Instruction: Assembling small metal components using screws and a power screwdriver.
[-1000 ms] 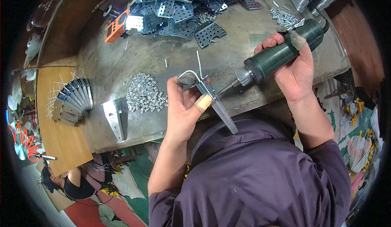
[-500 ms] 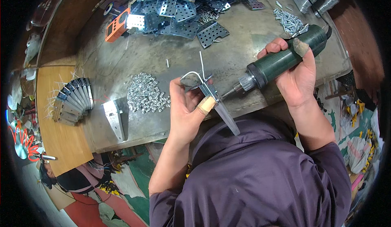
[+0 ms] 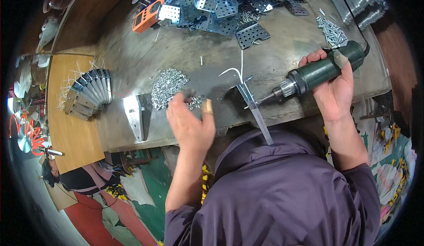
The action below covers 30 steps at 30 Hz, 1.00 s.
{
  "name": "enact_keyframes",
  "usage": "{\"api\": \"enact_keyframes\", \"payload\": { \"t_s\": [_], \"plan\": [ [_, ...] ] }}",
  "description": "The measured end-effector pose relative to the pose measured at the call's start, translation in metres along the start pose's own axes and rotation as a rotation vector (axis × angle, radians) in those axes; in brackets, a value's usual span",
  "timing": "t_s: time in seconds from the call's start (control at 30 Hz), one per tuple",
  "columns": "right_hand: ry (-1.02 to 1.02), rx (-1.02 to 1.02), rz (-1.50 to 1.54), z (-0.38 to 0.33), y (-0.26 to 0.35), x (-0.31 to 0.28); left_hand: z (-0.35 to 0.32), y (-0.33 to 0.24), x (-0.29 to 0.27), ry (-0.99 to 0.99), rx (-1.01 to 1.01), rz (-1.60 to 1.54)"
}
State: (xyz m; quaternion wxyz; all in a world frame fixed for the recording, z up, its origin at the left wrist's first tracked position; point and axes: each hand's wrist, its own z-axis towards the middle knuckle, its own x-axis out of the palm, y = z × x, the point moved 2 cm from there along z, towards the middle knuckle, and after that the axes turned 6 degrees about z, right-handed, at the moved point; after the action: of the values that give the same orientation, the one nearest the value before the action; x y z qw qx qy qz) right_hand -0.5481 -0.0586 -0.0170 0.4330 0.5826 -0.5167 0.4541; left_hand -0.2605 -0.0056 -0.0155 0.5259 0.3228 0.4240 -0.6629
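My left hand [image 3: 191,124] is at the near edge of a pile of small silver nuts [image 3: 168,85], its taped thumb spread away from the fingers. Some fingertips are hard to make out against the nuts. In my right hand [image 3: 333,93] lies a dark green power screwdriver [image 3: 316,73], its bit pointing left. The bit's tip meets the side of a narrow metal bracket [image 3: 255,109] with white wires at its far end. That bracket sticks out over the table's front edge toward my lap, with no hand on it.
Perforated metal plates [image 3: 216,7] are heaped at the back beside an orange device [image 3: 148,15]. Screws [image 3: 331,32] lie at the back right, and one screw [image 3: 201,61] stands alone. A pale bracket [image 3: 134,118] and a row of wired brackets [image 3: 90,91] are at the left.
My left hand has let go of the bracket and moved left to the nuts. The screwdriver stays in my right hand at the bracket. The whole view has shifted slightly.
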Motion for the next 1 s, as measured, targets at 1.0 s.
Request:
{"api": "enact_keyframes", "payload": {
  "t_s": [1.0],
  "plan": [
    [0.06, 0.03, 0.045, 0.003, 0.0, -0.004, -0.008, -0.044, 0.02, 0.592, -0.817, -2.09]
  ]
}}
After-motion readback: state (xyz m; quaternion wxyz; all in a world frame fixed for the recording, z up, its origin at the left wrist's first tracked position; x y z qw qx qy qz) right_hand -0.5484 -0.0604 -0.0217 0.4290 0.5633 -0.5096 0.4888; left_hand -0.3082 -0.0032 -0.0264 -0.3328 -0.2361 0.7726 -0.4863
